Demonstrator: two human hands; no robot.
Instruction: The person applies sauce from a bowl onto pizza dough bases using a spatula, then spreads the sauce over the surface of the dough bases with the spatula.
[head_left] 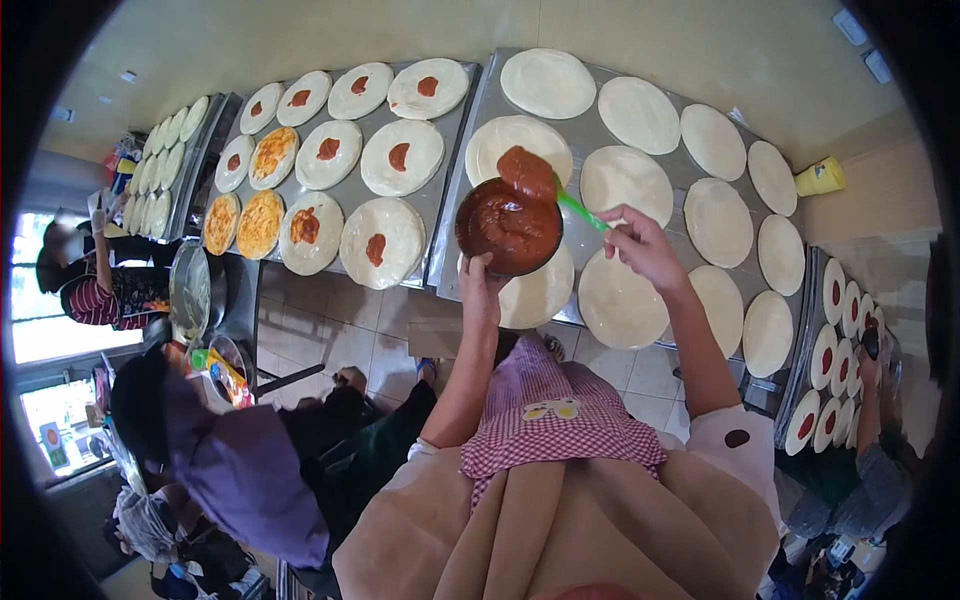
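My left hand (482, 280) grips the near left rim of a dark bowl (468, 250) holding red sauce (508, 222). Closed round a green-handled spoon (583, 211), my right hand (640, 243) is to the right of the bowl. The spoon's head, heaped with red sauce, is over the bowl's far rim. Beneath and around the bowl, round pale dough discs (626, 187) without sauce lie on a metal table (590, 68). On the metal table to the left (447, 212), several discs (402, 158) carry a patch of red sauce, and several have orange sauce spread across them.
A person in purple (235, 460) is at the lower left; another in stripes (95, 300) stands by a large metal bowl (190, 290). At the right, a co-worker's arm (868, 395) reaches over sauced discs (823, 362). A yellow container (820, 177) stands near the wall.
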